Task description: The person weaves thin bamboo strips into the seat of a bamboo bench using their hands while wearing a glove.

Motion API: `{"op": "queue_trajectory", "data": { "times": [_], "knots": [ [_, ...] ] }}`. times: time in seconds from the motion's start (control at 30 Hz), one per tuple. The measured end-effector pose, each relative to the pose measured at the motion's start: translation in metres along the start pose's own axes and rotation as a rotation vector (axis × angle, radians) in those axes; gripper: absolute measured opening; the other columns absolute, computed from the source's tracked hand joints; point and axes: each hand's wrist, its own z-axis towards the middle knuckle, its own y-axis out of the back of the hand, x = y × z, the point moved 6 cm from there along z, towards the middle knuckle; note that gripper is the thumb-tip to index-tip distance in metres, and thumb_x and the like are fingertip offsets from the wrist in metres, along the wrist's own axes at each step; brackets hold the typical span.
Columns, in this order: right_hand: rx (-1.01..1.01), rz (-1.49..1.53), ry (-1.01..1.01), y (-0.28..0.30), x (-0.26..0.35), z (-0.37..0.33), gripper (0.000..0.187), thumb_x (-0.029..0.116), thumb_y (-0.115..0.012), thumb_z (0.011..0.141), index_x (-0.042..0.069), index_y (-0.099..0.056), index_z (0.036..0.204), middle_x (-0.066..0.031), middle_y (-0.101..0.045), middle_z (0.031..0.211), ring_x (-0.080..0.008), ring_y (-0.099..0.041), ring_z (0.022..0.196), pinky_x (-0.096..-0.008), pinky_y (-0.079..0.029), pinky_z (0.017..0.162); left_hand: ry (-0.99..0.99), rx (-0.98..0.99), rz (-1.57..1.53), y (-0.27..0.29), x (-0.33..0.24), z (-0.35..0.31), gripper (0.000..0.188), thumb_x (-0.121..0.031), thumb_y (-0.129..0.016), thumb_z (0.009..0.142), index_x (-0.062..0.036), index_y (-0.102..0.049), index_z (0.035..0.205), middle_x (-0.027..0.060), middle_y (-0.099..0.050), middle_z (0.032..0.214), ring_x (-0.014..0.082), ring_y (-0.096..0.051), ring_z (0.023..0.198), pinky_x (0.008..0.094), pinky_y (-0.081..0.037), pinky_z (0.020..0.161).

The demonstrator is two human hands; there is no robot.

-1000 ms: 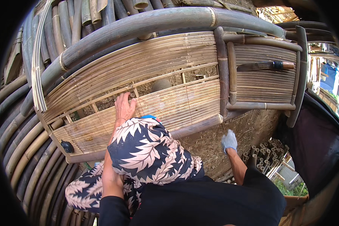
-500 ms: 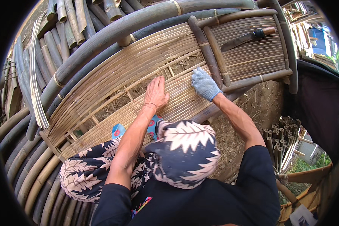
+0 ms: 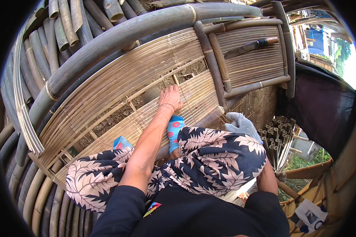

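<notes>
My bare left hand (image 3: 171, 98) lies on the narrow bamboo slats (image 3: 195, 93) of a bench seat, its bent fingertips at the edge of a gap. Beside it a thin dark cord (image 3: 184, 96) crosses the slats. My right hand (image 3: 242, 126), in a grey-blue knitted glove, is off the seat, past its front rail and beside my right knee. Its thumb and fingers look apart, near a few thin brown strands (image 3: 226, 117); part of this hand is hidden. A large knife (image 3: 249, 48) with a wooden handle rests on the raised slatted end section.
The thick curved bamboo backrest (image 3: 122, 33) arches behind the seat. Bamboo poles (image 3: 39, 51) are stacked behind and at left, with pale strips (image 3: 25, 114) leaning there. Cut bamboo tubes (image 3: 279, 136) stand at right, by a dark cloth (image 3: 324, 102). My socked foot (image 3: 174, 132) is at the seat.
My gloved right hand has moved off the slats, down and right past the front rail. My left hand stays on the slats, its fingers more bent. My head no longer covers my right knee.
</notes>
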Motion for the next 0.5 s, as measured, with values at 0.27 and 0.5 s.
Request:
{"op": "queue_trajectory", "data": {
  "times": [0.27, 0.5],
  "knots": [
    [-0.327, -0.848, 0.349, 0.063, 0.047, 0.033, 0.03, 0.034, -0.065, 0.086, 0.005, -0.071, 0.083, -0.0175, -0.067, 0.083, -0.0363, -0.066, 0.082, -0.0422, -0.054, 0.075, 0.045, -0.346, -0.157, 0.006, 0.006, 0.004, 0.065, -0.029, -0.079, 0.071, 0.0013, -0.049, 0.12, 0.0199, -0.059, 0.111, 0.0357, -0.058, 0.108, 0.0461, -0.047, 0.09],
    [-0.404, -0.288, 0.467, 0.145, 0.013, -0.048, 0.015, 0.019, -0.075, 0.081, 0.004, -0.072, 0.083, -0.0109, -0.064, 0.071, -0.0237, -0.062, 0.061, -0.0344, -0.048, 0.06, 0.062, -0.213, 0.061, 0.005, -0.004, -0.007, 0.069, -0.058, -0.063, 0.08, 0.0018, -0.058, 0.114, 0.0225, -0.064, 0.11, 0.0334, -0.06, 0.109, 0.043, -0.047, 0.087]
  ]
}}
